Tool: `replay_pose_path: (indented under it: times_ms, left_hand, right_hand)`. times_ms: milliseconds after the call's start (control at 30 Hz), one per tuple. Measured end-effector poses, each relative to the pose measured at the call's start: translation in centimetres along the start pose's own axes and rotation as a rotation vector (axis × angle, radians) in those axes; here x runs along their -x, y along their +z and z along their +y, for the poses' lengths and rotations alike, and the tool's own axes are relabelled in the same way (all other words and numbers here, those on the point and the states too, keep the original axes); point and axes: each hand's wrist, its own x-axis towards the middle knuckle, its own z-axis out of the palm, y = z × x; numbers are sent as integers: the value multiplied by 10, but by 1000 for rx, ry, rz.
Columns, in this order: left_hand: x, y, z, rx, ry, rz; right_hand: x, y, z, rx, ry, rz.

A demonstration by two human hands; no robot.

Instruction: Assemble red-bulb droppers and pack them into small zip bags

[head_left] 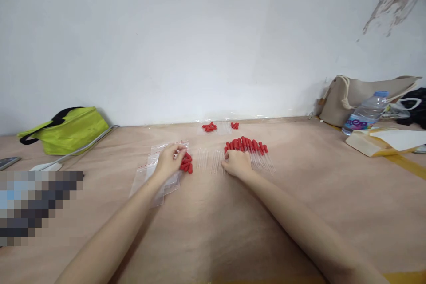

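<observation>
My left hand (169,160) rests on several clear plastic bags (149,177), its fingertips pinched at a small pile of red rubber caps (187,163). My right hand (237,163) lies on the table beside a row of glass droppers with red caps (250,147), fingers curled at the row's left end. Between my hands lie bare glass tubes (207,159) without caps. Whether either hand actually holds a piece is too small to tell.
More red caps (209,127) lie near the wall on clear plastic. A lime-green bag (68,129) sits at the left, with a phone (8,162) beside it. At the right stand a beige bag (356,96), a water bottle (366,112) and paper (386,140).
</observation>
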Motion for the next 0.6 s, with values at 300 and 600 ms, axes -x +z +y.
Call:
replay_pose_path:
  times_ms: [300,600]
  left_hand:
    - [-63,-1,-46,-119,76,-331]
    - [-72,9,-49,-148,66,-417]
  right_hand:
    - [2,-5,-5,17,19,-23]
    - [-2,-4,-6,13,59,-69]
